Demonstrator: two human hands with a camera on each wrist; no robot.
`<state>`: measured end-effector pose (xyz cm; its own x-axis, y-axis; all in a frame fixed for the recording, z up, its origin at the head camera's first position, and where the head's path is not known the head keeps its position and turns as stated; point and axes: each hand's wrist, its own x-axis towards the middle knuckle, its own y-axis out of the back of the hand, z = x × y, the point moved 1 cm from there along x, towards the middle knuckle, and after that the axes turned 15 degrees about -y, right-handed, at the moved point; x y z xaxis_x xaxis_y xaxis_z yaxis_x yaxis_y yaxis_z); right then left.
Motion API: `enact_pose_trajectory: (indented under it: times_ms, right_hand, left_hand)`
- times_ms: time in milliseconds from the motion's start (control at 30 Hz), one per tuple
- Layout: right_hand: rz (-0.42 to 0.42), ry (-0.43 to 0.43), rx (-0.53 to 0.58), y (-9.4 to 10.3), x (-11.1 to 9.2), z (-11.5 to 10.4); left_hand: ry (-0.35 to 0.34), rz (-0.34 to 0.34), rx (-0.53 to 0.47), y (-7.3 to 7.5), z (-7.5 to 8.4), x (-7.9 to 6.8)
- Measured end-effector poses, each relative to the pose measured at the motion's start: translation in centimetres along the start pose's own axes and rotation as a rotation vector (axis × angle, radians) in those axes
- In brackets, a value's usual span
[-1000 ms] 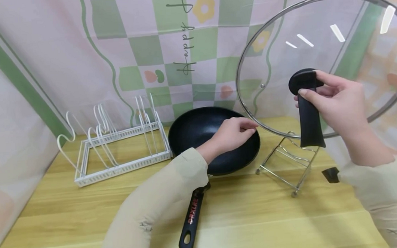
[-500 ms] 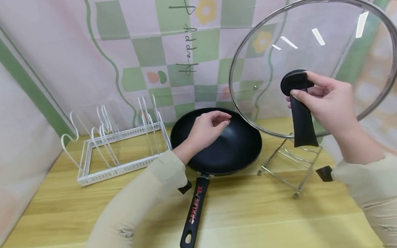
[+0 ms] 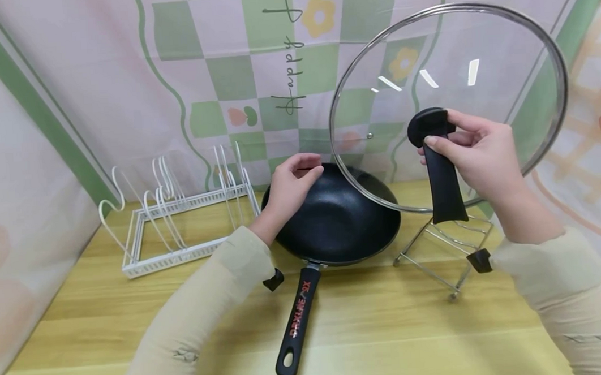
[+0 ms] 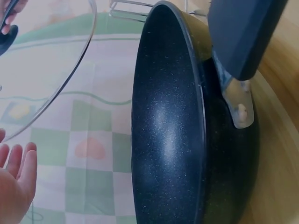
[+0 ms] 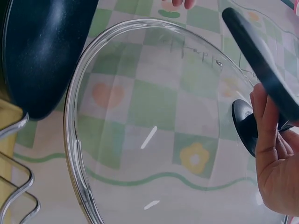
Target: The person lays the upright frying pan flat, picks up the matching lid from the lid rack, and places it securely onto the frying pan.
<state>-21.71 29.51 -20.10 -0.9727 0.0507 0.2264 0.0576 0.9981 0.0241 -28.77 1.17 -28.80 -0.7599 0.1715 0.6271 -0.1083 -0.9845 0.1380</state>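
Note:
My right hand (image 3: 482,155) grips the black handle (image 3: 445,180) of a large glass lid (image 3: 482,53) with a steel rim. The lid is held up nearly on edge, above and right of a black wok (image 3: 333,220). Over the wok's left side hovers my left hand (image 3: 290,182), its fingers loosely bent and nothing in them. The left wrist view shows that hand (image 4: 16,182) apart from the wok, close to the lid's rim. In the right wrist view the fingers (image 5: 268,130) wrap behind the lid's knob. The wok's long handle (image 3: 297,323) points toward me.
A white dish rack (image 3: 176,253) with upright wire dividers stands left of the wok. To the right, under the lid, is a small chrome wire stand (image 3: 432,265). The wooden tabletop (image 3: 369,331) runs in front, and a patterned curtain (image 3: 223,78) hangs behind.
My left hand has moved left, from the wok's right side to its left. The right hand has shifted left in the view with the lid. The wok stays in place.

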Motion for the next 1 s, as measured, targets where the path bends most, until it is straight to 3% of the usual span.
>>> enact_pose_trajectory:
  times_ms: [267, 633, 1000]
  right_hand:
    - [-0.042, 0.015, 0.017, -1.6, 0.3, 0.2]
    - [-0.087, 0.020, -0.011, -4.2, 0.9, 1.1]
    - [-0.111, 0.019, -0.053, -5.6, 1.0, 1.2]
  left_hand:
    - [0.115, 0.103, -0.174, 0.5, -0.6, 0.0]
    - [0.178, 0.188, -0.210, 1.3, -1.3, -0.7]
    - [0.150, 0.328, -0.258, 1.9, -1.2, -1.4]
